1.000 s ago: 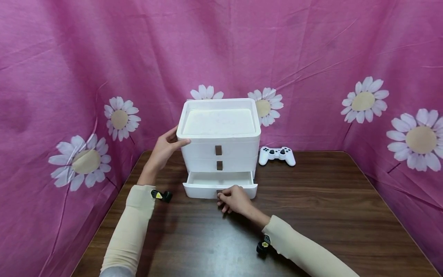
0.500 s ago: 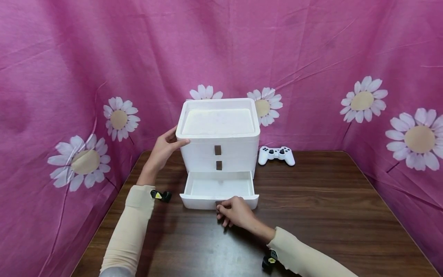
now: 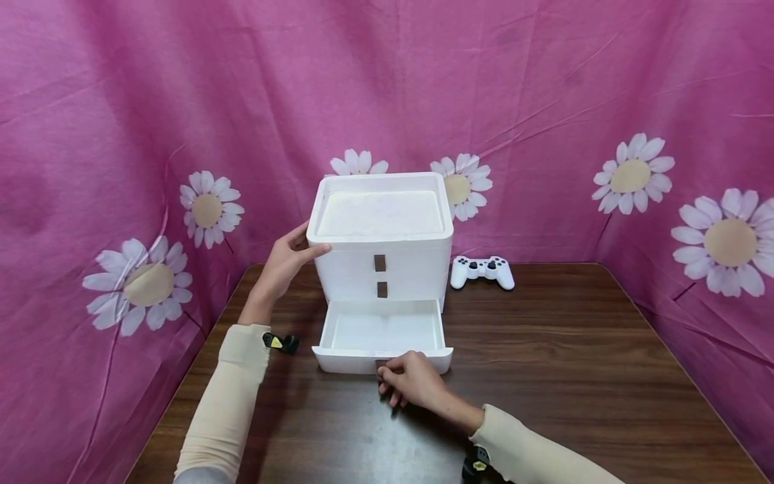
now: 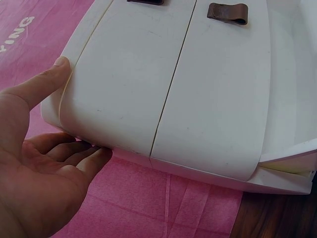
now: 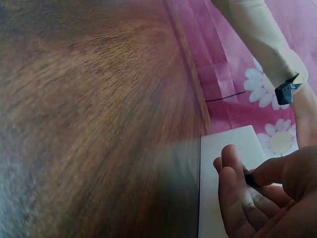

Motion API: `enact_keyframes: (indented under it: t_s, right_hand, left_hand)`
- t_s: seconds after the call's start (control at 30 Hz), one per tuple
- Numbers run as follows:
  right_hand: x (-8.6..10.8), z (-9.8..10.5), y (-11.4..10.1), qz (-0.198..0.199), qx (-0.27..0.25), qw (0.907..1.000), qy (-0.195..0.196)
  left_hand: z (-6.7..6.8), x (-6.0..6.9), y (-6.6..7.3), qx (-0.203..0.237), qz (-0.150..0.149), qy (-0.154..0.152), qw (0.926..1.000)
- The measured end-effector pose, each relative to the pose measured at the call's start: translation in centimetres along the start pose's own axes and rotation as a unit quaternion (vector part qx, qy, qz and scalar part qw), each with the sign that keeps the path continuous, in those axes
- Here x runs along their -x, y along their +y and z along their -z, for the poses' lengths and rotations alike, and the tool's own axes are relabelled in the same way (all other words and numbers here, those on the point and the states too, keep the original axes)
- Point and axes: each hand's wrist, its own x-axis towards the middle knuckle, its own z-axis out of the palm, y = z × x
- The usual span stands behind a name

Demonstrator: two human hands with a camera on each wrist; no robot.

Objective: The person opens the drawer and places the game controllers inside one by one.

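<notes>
A white cabinet of three drawers (image 3: 338,269) stands on the table, its bottom drawer (image 3: 387,326) pulled well out and bare inside. My left hand (image 3: 284,265) holds the cabinet's upper left front corner. In the left wrist view its thumb (image 4: 52,79) presses on the front edge while the fingers lie against the side. My right hand (image 3: 414,381) pinches the brown pull tab (image 3: 380,365) of the bottom drawer between thumb and fingers. In the right wrist view the dark tab (image 5: 249,179) shows only partly between them.
A white game controller (image 3: 482,271) lies right of the cabinet. Two brown tabs, the upper (image 3: 379,263) and middle (image 3: 382,290), sit on shut drawers. The cabinet's top is a shallow tray (image 3: 383,236). Behind the wooden table (image 3: 544,363) hangs a pink flowered cloth (image 3: 387,81).
The bottom drawer has slid further out toward me, my right hand travelling with its tab. My left hand stays on the cabinet's corner.
</notes>
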Motion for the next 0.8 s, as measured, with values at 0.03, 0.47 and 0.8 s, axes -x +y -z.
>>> enact_keyframes:
  t_s: [0.03, 0.47, 0.8]
  right_hand:
    - [0.0, 0.0, 0.0, -0.001, 0.0, 1.0, 0.0]
    - [0.4, 2.2, -0.5, 0.005, 0.02, 0.996, -0.087]
    - [1.0, 10.8, -1.6, 0.031, 0.093, 0.9907, -0.095]
  left_hand:
    - [0.0, 0.0, 0.0, 0.0, 0.0, -0.001, 1.0]
    - [0.0, -0.3, -0.2, 0.0, -0.004, -0.005, 1.0]
    - [-0.1, -0.1, -0.3, -0.006, -0.012, 0.007, 0.9999]
